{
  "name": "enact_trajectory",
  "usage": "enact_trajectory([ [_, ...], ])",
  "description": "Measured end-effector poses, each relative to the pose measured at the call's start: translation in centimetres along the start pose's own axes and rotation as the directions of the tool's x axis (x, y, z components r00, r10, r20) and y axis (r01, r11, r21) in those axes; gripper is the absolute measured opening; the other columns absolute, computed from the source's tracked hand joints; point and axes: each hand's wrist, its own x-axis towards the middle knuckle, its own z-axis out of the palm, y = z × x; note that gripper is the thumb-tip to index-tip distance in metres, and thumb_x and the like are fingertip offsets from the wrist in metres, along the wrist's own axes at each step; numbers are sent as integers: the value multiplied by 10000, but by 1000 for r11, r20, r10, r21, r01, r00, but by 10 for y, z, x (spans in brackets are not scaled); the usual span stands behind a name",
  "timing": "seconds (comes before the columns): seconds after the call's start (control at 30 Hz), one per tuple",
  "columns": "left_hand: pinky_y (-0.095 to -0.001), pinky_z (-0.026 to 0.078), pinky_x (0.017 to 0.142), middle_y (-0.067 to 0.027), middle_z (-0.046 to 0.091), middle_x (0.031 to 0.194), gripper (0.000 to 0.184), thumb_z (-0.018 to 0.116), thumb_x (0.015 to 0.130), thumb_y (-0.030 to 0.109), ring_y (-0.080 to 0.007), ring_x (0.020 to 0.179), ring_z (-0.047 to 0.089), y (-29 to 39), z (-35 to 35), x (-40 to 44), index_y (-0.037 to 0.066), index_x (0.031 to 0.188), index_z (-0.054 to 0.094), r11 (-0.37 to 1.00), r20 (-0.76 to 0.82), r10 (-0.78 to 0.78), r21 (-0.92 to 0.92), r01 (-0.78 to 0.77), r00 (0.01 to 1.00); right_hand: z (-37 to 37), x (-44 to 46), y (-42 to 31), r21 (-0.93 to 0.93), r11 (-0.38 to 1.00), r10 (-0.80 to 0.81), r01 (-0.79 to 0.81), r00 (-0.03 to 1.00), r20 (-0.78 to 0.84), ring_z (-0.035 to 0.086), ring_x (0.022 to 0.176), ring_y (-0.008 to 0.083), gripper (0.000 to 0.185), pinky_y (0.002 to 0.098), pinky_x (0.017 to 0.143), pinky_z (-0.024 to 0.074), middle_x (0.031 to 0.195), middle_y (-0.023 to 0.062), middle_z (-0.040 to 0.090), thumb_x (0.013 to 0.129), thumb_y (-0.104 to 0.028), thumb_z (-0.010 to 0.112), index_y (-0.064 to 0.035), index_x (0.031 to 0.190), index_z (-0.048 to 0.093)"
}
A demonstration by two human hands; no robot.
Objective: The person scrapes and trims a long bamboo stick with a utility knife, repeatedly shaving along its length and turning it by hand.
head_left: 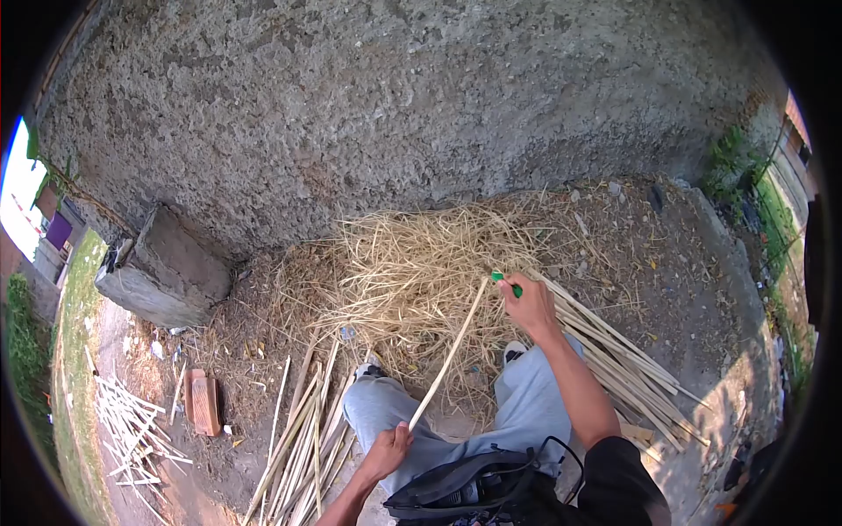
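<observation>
A long pale wooden stick (453,352) slants up across the space between my knees. My left hand (387,451) is closed around its lower end, by my left thigh. Over by the stick's upper end, my right hand (531,307) is closed on a small green hand tool (498,276). Its blade, if any, is too small to make out, and I cannot tell whether it touches the stick. Beneath that upper end spreads a heap of thin pale shavings (421,263), lying in front of my shoes.
Long sticks (623,368) lie bundled beside my right leg, others (303,430) by my left. Short white sticks (136,425) are scattered at far left, near a reddish brick (203,403). A rough wall (421,114) rises ahead; a concrete block (171,272) leans against it.
</observation>
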Motion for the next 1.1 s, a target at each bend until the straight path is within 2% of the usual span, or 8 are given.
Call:
enact_trajectory([
  [0.13, -291, 373, 543, -12, 488, 601, 597, 362, 1058, 470, -112, 551, 429, 15, -20, -23, 22, 728, 578, 992, 11, -122, -29, 122, 992, -9, 31, 29, 135, 977, 176, -165, 981, -76, 654, 655, 265, 248, 368, 618, 479, 719, 139, 666, 922, -263, 683, -19, 887, 654],
  [0.3, -267, 209, 411, 36, 352, 545, 510, 403, 1037, 523, -76, 456, 295, 19, -17, -13, 76, 818, 514, 921, 137, -199, -313, 234, 970, 18, 13, 19, 291, 955, 46, -60, 997, 57, 666, 750, 285, 272, 402, 650, 469, 777, 127, 679, 937, -317, 645, -47, 918, 660],
  [0.4, -252, 252, 410, 46, 355, 580, 499, 353, 1048, 533, -69, 466, 314, 30, -21, -15, 76, 917, 503, 823, 314, -172, -475, 312, 934, 11, -6, -2, 196, 966, 115, -170, 957, 266, 674, 783, 301, 259, 422, 709, 490, 786, 130, 682, 940, -325, 640, -68, 950, 664],
  [0.47, -234, 259, 395, 32, 375, 645, 450, 354, 1046, 514, -60, 463, 318, 28, -20, -15, 83, 1007, 478, 909, 311, 98, -415, 43, 945, 4, -17, -15, -140, 989, 109, -55, 906, 410, 668, 747, 331, 289, 448, 710, 501, 798, 137, 695, 917, -359, 673, -73, 961, 667],
  [0.57, -229, 251, 384, 17, 398, 707, 460, 360, 1046, 499, -65, 459, 310, 35, -21, -14, 70, 1037, 524, 840, 375, 71, -522, 148, 924, 7, -33, -27, -83, 996, 23, 26, 840, 542, 676, 853, 341, 269, 490, 787, 497, 815, 163, 686, 941, -364, 629, -112, 1030, 661],
  [0.8, -243, 275, 384, -5, 421, 710, 529, 358, 1048, 495, -71, 440, 345, 40, -16, -2, 20, 1180, 552, 893, 374, -79, -385, 232, 924, -18, -51, -58, -124, 955, -223, 271, 926, 305, 685, 718, 359, 254, 484, 627, 520, 780, 116, 704, 927, -365, 642, -141, 1041, 671],
  [1.0, -247, 303, 387, -12, 433, 698, 557, 343, 1058, 479, -84, 426, 352, 44, -22, 0, -24, 1181, 547, 894, 348, -62, -396, 207, 935, -55, -47, -58, 81, 965, -252, 250, 968, 9, 684, 655, 315, 274, 438, 576, 521, 790, 99, 715, 883, -339, 711, -92, 998, 688],
  [1.1, -249, 340, 406, -14, 452, 739, 520, 336, 1069, 452, -88, 448, 380, 48, -26, 2, -4, 1204, 547, 873, 408, -58, -422, 245, 911, -44, -53, -43, 127, 971, -216, 205, 973, 84, 689, 659, 299, 265, 418, 578, 517, 808, 96, 721, 879, -327, 724, -86, 984, 693],
])
